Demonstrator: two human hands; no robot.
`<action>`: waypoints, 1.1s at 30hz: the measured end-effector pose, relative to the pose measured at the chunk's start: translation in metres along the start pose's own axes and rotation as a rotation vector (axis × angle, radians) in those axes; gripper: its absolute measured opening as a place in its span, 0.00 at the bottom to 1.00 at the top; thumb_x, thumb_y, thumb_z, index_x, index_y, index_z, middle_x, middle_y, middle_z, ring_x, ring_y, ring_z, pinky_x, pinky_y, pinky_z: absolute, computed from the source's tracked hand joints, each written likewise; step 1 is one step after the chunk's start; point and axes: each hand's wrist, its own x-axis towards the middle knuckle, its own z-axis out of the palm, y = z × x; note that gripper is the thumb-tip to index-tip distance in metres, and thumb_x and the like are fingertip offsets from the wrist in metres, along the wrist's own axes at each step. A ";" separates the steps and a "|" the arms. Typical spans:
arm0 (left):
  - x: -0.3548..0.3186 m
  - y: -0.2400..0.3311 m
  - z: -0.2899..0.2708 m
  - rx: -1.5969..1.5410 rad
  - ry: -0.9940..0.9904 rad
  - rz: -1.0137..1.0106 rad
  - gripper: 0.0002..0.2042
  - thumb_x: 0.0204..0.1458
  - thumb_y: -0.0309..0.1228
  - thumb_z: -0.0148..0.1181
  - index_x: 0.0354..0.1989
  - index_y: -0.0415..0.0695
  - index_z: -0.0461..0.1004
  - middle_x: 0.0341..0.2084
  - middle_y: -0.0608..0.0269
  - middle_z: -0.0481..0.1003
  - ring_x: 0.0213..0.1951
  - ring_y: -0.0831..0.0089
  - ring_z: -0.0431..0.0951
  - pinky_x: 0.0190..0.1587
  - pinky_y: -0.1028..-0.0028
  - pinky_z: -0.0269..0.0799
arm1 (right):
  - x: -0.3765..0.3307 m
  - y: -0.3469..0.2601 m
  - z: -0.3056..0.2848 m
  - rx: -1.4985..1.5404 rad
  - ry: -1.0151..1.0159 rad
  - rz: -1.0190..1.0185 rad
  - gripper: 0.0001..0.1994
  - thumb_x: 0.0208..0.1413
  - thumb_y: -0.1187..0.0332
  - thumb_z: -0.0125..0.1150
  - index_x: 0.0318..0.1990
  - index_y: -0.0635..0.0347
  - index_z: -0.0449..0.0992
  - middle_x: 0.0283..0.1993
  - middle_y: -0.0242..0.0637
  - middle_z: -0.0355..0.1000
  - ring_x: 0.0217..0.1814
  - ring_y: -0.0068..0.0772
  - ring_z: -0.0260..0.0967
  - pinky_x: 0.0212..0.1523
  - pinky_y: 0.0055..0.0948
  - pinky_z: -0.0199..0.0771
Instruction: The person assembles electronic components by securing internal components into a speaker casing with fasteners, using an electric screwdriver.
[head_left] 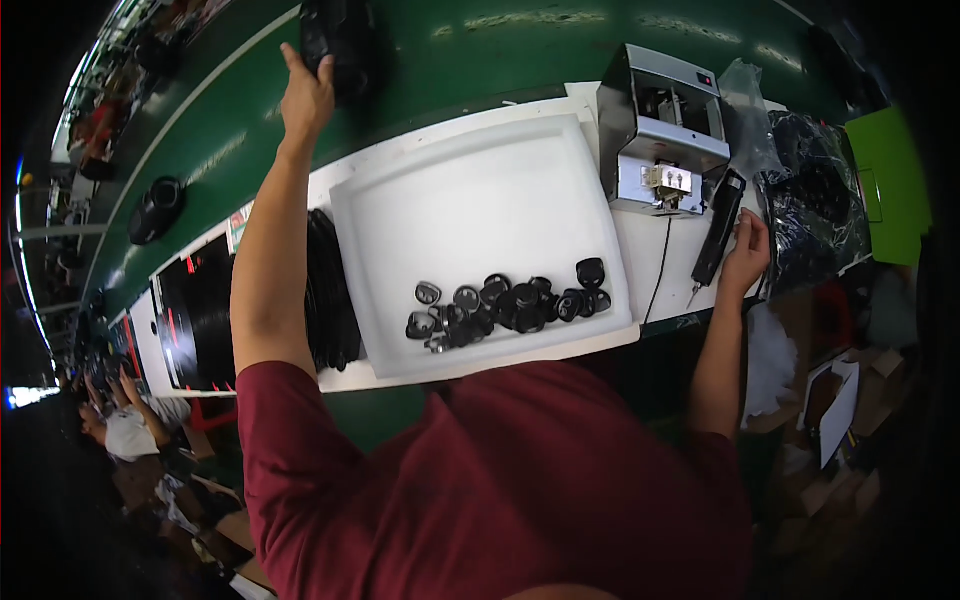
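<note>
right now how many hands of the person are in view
2: left hand reaches a black object on the green belt; right hand rests by a black tool.

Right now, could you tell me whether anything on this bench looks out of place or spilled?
Nothing stands out. The small black plastic parts lie heaped inside the shallow white tray, none spilled over its rim, and the grey metal machine stands upright beside it.

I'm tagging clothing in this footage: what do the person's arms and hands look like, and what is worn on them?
Both forearms are bare. The left hand and right hand wear no gloves; no watch or rings are visible. Short dark red sleeves of a T-shirt end above the elbows.
</note>
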 end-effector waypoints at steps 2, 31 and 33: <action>-0.024 0.001 -0.016 0.168 -0.199 -0.041 0.46 0.64 0.52 0.55 0.77 0.33 0.39 0.59 0.27 0.72 0.59 0.36 0.74 0.58 0.51 0.72 | 0.000 0.001 0.001 0.016 -0.026 -0.003 0.10 0.70 0.68 0.60 0.49 0.65 0.80 0.46 0.32 0.80 0.44 0.21 0.73 0.48 0.22 0.73; -0.263 0.096 -0.128 -0.134 -0.669 0.354 0.12 0.58 0.24 0.59 0.50 0.40 0.77 0.41 0.54 0.77 0.46 0.53 0.77 0.50 0.58 0.74 | -0.112 -0.202 0.077 -0.556 -1.204 -0.674 0.13 0.51 0.71 0.72 0.46 0.56 0.83 0.46 0.34 0.74 0.48 0.41 0.69 0.54 0.38 0.68; -0.265 0.094 -0.124 -0.134 -0.609 0.336 0.12 0.59 0.24 0.58 0.50 0.39 0.77 0.39 0.54 0.78 0.45 0.52 0.78 0.49 0.58 0.75 | -0.108 -0.202 0.082 -0.571 -1.245 -0.707 0.13 0.51 0.70 0.72 0.45 0.56 0.83 0.44 0.34 0.74 0.48 0.41 0.69 0.53 0.37 0.69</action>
